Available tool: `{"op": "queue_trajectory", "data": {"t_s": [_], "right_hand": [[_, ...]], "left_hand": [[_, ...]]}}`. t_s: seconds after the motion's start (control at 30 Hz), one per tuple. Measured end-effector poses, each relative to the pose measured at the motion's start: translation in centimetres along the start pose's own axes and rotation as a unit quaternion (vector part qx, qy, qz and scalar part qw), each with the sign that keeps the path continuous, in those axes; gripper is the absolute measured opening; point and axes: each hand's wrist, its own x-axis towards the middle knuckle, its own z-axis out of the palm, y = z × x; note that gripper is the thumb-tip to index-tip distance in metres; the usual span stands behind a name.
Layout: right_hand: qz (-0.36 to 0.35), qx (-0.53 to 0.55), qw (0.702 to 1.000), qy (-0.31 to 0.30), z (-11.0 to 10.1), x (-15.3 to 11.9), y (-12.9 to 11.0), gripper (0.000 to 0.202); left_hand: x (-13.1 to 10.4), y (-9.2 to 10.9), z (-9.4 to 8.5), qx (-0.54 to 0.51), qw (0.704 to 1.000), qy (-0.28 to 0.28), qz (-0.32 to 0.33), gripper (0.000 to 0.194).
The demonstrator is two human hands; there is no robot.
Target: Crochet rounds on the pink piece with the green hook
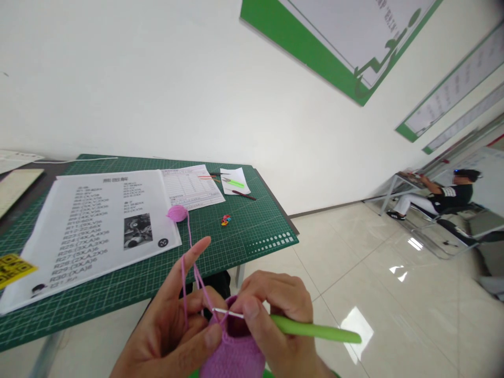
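Observation:
My right hand [279, 315] grips a crochet hook [315, 329] with a thick green handle, its metal tip pointing left through a loop of yarn. Below the hook hangs a pink crochet piece [236, 359], hollow with an open top edge. My left hand [181, 320] pinches that edge between thumb and fingers, while its index finger is raised with pink yarn [184, 283] over it. The strand runs up to a small pink yarn ball [177, 213] on the table. The lower part of the crochet piece is cut off by the frame.
A green cutting mat [220, 241] covers the table. On it lie a printed pattern sheet [102, 220], a form [192, 189], small coloured stitch markers [226, 220], green-handled snippers [235, 182] and a dark slim tool [244, 195]. At far right a person [449, 194] sits at another table.

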Motion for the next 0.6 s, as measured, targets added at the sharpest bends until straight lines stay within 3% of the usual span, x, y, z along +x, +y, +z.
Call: {"op": "queue_trajectory", "data": {"t_s": [0.33, 0.5, 0.6], "right_hand": [[0.019, 0.035, 0.999, -0.024, -1.3, 0.2, -0.4, 0.034], [-0.021, 0.046, 0.998, 0.025, -1.1, 0.1, -0.1, 0.030], [-0.029, 0.066, 0.997, 0.024, -0.8, 0.0, 0.0, 0.030]], "left_hand": [[0.2, 0.4, 0.4, -0.050, 0.997, 0.028, -0.042, 0.088], [0.3, 0.3, 0.4, -0.053, 0.997, 0.031, -0.048, 0.084], [0.3, 0.3, 0.5, -0.055, 0.997, 0.029, -0.047, 0.085]]}}
